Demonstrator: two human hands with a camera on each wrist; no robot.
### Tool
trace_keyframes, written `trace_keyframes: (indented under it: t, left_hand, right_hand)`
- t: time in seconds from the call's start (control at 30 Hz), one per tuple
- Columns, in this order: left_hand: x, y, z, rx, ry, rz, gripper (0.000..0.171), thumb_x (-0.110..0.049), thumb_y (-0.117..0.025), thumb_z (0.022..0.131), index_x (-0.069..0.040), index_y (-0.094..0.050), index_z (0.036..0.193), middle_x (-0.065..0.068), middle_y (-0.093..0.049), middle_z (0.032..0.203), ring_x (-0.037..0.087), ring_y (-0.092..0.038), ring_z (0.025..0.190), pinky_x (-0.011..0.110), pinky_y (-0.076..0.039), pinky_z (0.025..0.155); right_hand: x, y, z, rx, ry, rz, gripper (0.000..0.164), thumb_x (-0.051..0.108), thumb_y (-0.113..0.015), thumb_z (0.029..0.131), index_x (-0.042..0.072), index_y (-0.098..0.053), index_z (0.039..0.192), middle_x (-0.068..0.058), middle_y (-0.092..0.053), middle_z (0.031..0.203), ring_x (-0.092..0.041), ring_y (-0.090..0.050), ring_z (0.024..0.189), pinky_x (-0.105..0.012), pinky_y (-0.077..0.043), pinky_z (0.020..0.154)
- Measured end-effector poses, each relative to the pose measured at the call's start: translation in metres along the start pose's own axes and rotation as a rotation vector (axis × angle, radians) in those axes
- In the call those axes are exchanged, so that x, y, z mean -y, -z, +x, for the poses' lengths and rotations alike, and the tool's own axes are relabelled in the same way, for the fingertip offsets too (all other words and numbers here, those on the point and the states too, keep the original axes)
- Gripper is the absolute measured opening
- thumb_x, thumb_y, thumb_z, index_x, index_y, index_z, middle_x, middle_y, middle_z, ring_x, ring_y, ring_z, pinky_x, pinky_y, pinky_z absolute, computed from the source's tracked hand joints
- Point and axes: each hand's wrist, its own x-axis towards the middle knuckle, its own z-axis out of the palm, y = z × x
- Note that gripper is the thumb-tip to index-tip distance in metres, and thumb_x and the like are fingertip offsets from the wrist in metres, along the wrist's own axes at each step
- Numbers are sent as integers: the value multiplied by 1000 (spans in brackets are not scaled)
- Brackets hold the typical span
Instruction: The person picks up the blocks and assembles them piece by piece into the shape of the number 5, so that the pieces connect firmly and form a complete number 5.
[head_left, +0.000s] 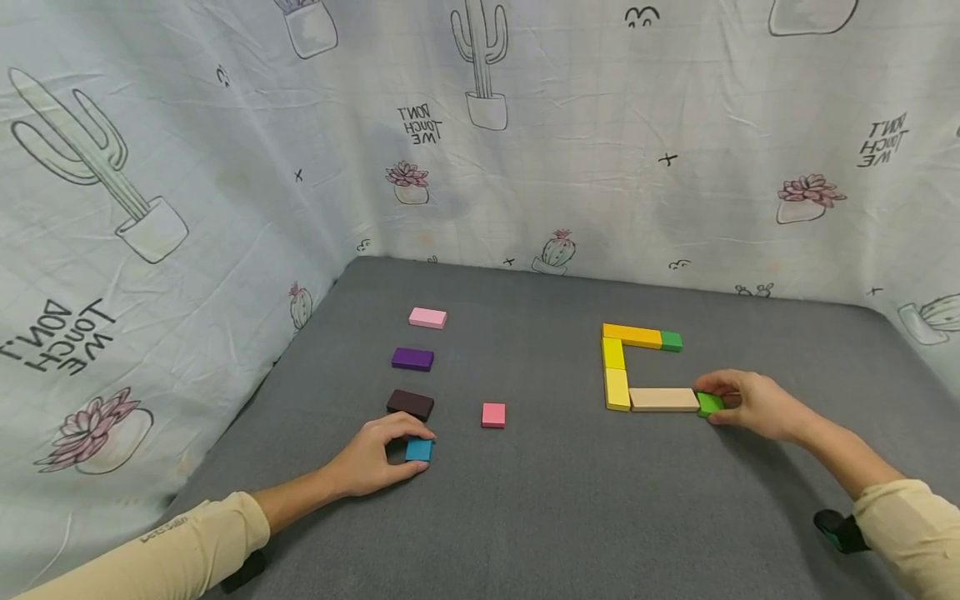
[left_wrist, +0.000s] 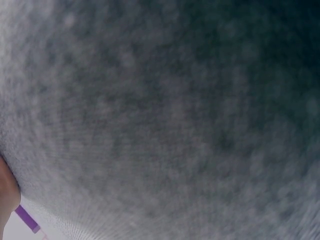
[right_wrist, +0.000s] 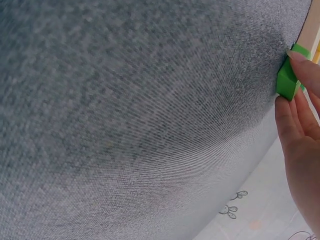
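Observation:
Between thumb and fingers, my left hand (head_left: 378, 454) holds a small blue block (head_left: 419, 450) on the grey table. Just beyond it lies a dark brown block (head_left: 410, 404). My right hand (head_left: 761, 406) pinches a bright green block (right_wrist: 287, 80) at the right end of a beige block (head_left: 663, 400). The beige block meets a yellow block (head_left: 617, 390), with another yellow block (head_left: 612, 353) behind that. An orange-yellow block (head_left: 632, 336) and a darker green block (head_left: 671, 341) run right from the far end. In the left wrist view only part of the left hand (left_wrist: 7, 192) shows.
A pink-red square block (head_left: 493, 415) lies right of the left hand. Farther back on the left are a purple block (head_left: 412, 359) and a light pink block (head_left: 427, 317). A cactus-print cloth (head_left: 585, 167) hangs behind the grey table (head_left: 525, 517) and along its left side.

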Motion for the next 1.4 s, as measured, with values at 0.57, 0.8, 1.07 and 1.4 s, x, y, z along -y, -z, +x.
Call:
trace_keyframes:
  t: [0.57,0.8,1.07,1.4]
  left_hand:
    - [1,6,-4,-12,-5,18,33,-13,-79,78,-13,-67,109,-6,-61,110,13,-58,97,31,-49,80]
    - [4,5,-5,-6,-4,15,32,-15,-79,79,-14,-67,109,-6,-61,109,11,-58,95,29,-49,79]
    - [3,5,-4,-3,-20,5,32,-14,-79,79,-12,-68,109,-6,-61,108,10,-57,94,29,-49,78]
    - [2,7,-2,13,-31,2,32,-15,-78,80,-12,-67,110,-6,-60,109,11,-57,96,30,-49,79]
  right_hand:
    - [21,15,17,-92,-47,15,43,20,-67,91,-6,-54,124,-21,-60,111,-35,-57,100,-45,-47,84]
    - [42,9,42,-70,-58,41,41,22,-63,94,-6,-55,123,-23,-59,113,-37,-57,102,-51,-45,86]
    - [70,-10,80,-47,0,120,38,19,-62,94,-5,-56,123,-19,-60,112,-33,-57,102,-50,-45,88]
    - [104,-37,120,32,87,229,44,15,-68,90,-8,-54,125,-24,-57,121,-36,-55,109,-48,-44,91]
